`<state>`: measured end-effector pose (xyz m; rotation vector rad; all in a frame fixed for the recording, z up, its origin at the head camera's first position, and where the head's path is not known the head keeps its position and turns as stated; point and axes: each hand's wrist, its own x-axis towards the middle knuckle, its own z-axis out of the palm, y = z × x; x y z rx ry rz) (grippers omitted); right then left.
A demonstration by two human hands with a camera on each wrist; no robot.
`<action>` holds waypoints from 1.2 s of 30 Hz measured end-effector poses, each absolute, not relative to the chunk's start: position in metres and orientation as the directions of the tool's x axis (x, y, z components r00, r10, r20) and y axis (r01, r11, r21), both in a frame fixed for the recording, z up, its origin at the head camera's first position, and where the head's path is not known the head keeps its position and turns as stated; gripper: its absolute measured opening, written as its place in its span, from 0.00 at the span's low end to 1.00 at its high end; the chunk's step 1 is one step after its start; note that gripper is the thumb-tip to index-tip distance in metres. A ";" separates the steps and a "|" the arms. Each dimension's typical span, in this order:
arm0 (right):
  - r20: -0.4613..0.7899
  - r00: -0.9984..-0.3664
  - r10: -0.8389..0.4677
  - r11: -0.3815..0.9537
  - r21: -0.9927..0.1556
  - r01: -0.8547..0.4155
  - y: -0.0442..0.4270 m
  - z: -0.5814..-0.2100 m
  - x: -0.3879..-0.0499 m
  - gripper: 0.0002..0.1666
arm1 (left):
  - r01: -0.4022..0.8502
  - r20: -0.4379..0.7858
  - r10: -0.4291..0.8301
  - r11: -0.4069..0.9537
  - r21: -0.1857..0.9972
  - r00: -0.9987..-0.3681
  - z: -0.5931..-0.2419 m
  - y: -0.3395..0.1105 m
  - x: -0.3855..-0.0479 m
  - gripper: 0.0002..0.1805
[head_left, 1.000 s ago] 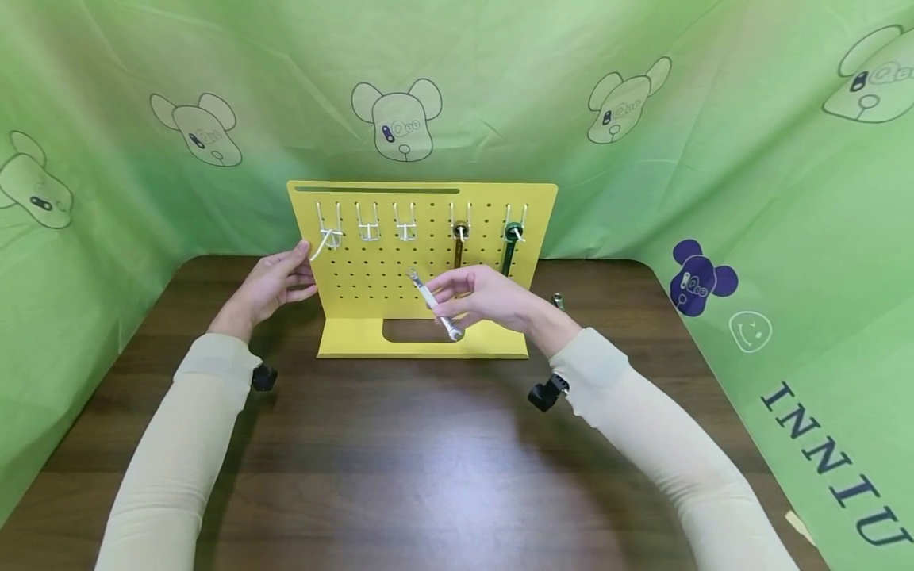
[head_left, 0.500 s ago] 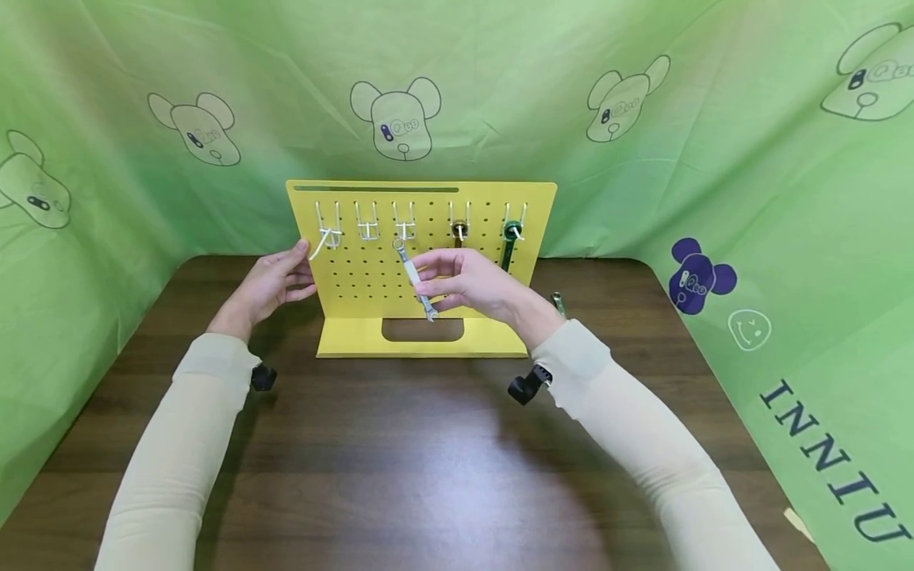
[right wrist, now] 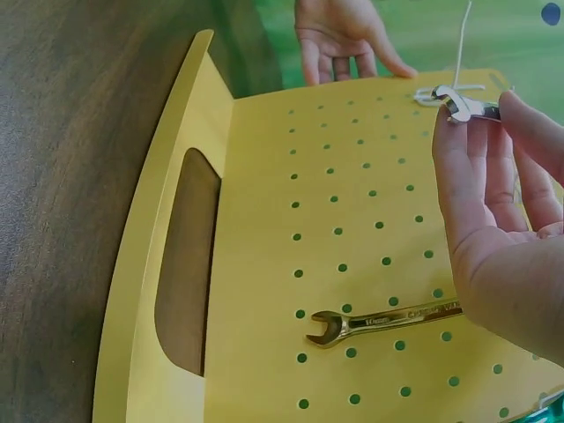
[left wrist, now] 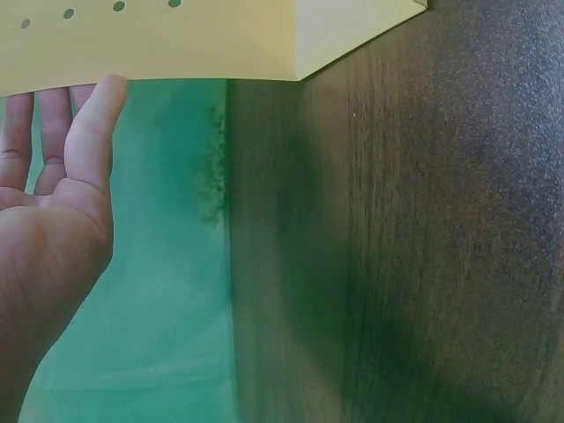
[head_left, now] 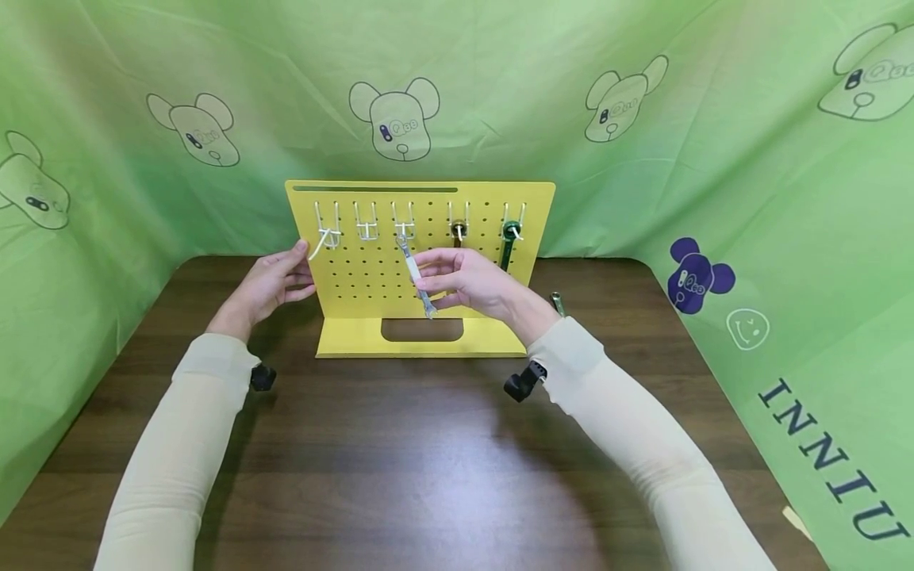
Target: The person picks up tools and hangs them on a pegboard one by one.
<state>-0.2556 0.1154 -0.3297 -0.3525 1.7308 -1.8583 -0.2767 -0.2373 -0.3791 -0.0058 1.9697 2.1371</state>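
My right hand (head_left: 467,279) pinches a silver combination wrench (head_left: 416,277) with a white patch on its shaft. The wrench tilts, ring end up at the third hook (head_left: 404,228) from the left; whether the ring is around the prong I cannot tell. Its open-ended jaw points down, and shows beside my fingers in the right wrist view. My left hand (head_left: 267,284) holds the left edge of the yellow pegboard (head_left: 357,277), thumb at the edge and fingers behind. A gold wrench (right wrist: 388,319) and a green wrench (head_left: 508,250) hang from hooks on the right.
Two more white hooks sit on the board's left: the leftmost hook (head_left: 328,238) has a long prong sticking out, beside the second hook (head_left: 367,230). Another wrench (head_left: 558,303) lies on the brown table (head_left: 400,468) right of the board. A green curtain (head_left: 485,95) surrounds the table.
My right hand has carried the silver wrench up and left from the board's lower middle to the third hook. The left hand stays at the board's edge.
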 end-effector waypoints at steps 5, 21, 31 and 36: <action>-0.198 -0.805 -0.559 -0.018 -0.968 0.250 0.114 -0.333 -0.258 0.28 | -0.174 -0.161 0.166 -0.068 0.982 -0.973 -0.380 -0.237 -0.277 0.22; -0.250 -0.784 -0.569 0.013 -0.955 0.295 0.108 -0.342 -0.258 0.29 | -0.180 -0.165 0.167 -0.081 0.980 -0.972 -0.380 -0.237 -0.277 0.22; -0.294 -0.788 -0.540 0.061 -0.948 0.312 0.107 -0.353 -0.258 0.27 | -0.185 -0.170 0.165 -0.080 0.980 -0.972 -0.381 -0.237 -0.278 0.21; -0.322 -0.765 -0.558 0.134 -0.945 0.300 0.107 -0.360 -0.259 0.26 | -0.185 -0.170 0.167 -0.083 0.979 -0.971 -0.381 -0.237 -0.279 0.21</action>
